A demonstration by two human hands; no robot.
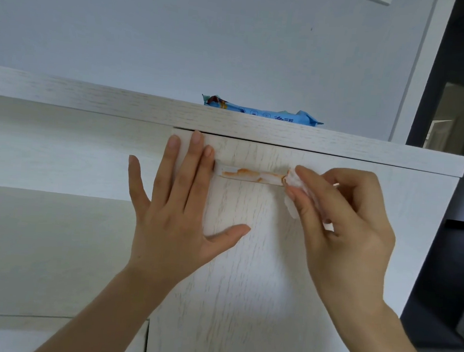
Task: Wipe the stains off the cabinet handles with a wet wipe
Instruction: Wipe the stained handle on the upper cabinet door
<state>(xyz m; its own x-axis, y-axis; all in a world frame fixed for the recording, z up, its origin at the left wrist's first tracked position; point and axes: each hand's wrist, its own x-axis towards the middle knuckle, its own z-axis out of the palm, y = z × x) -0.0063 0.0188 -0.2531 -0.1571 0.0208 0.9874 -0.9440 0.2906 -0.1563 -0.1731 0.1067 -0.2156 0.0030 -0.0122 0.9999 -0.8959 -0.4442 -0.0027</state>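
Handle (251, 175) axis 9–3 o'clock, orange-stained. Right hand (341, 211) fingers pinching wet wipe (293, 180) at 3 o'clock end. Left hand (180, 197) flat, fingers spread, at 9 o'clock end.

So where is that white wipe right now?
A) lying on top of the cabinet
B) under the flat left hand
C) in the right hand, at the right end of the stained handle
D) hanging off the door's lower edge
C: the wet wipe is bunched in the right hand, touching the right end of the handle, whose orange stain is still there; the left hand lies flat on the door.
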